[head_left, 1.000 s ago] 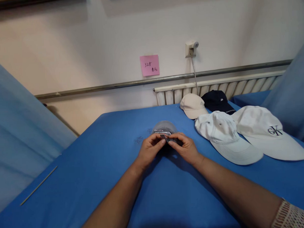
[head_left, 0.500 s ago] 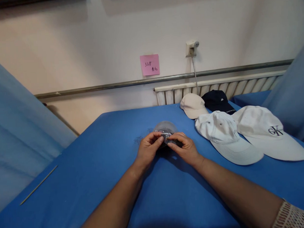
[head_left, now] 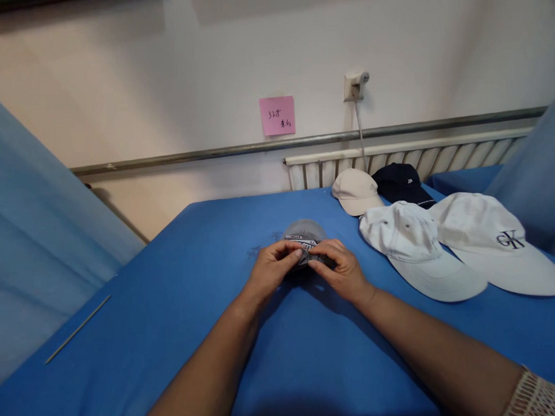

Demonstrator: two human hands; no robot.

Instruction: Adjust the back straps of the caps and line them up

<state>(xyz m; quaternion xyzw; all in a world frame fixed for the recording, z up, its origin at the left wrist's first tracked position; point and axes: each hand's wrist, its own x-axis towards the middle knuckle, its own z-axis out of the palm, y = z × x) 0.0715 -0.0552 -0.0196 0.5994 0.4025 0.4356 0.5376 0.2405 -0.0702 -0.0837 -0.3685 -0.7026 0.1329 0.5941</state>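
Note:
A grey cap (head_left: 306, 227) sits in the middle of the blue-covered table, with a white label and white lettering showing on it. My left hand (head_left: 271, 269) pinches its near edge from the left, thumb and fingers pressed together on dark fabric. From the right, my right hand (head_left: 342, 270) grips the same edge with thumb and bent fingers. The fingertips of both hands almost meet. Much of the cap's near side is hidden behind my fingers.
To the right lie a beige cap (head_left: 356, 190), a navy cap (head_left: 400, 182), a white cap (head_left: 406, 234) and a larger white cap (head_left: 482, 225) with dark letters. A thin stick (head_left: 78, 329) lies at the left. A radiator (head_left: 407, 152) stands behind the table.
More of the white lettering on the grey cap now shows above my fingers. Both hands keep their grip, and the whole view has shifted slightly.

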